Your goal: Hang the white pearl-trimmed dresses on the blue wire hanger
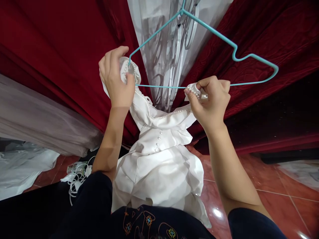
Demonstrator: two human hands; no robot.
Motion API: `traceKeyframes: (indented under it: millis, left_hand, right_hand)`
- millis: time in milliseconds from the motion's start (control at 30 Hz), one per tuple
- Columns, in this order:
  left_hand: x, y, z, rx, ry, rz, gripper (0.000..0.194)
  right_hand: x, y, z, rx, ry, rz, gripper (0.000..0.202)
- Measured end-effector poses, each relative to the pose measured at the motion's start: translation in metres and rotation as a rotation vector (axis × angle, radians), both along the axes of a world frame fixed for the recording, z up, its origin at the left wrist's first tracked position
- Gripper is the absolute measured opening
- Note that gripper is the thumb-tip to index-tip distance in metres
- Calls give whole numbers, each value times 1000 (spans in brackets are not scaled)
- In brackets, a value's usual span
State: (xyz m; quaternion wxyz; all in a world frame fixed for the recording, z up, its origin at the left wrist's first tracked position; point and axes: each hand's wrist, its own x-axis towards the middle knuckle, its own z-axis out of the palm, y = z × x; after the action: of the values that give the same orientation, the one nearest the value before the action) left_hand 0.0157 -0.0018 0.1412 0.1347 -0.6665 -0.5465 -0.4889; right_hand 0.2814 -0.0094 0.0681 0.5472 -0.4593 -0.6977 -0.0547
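Observation:
A white dress (159, 159) with pearl trim along its neckline and a row of small buttons hangs down in front of me. A light blue hanger (209, 28) spans above it, its left end inside the dress's left shoulder. My left hand (116, 79) is curled around that shoulder, thumb against the pearl edge, with the forefinger lifted near the hanger's end. With thumb and fingers, my right hand (211, 99) pinches the right shoulder's pearl edge against the hanger's bottom bar. The hanger's right end sticks out bare past this hand.
Dark red curtains (62, 49) hang on both sides, with white fabric (154, 43) between them. White cables (77, 179) lie at the lower left on a black surface. Pale sheer fabric (37, 113) is at the left. The floor (274, 186) has red tiles.

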Motion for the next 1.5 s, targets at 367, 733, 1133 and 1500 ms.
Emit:
traceKeyframes:
  millis: [367,733,1133,1500]
  left_hand:
    - [-6,-2,-8,274,-37,-361,32]
    - [74,-8,-56,-12,92,-463,42]
    - [74,-13,-40,-176,142,-380,48]
    - [72,-14,-37,-218,119,-398,50]
  right_hand:
    - [-4,2,-2,37,9,3,35]
    - [-4,-8,0,123,-48,132,24]
    - [163,35,6,377,99,-362,44]
    - [110,40,65,168,-63,-331,36]
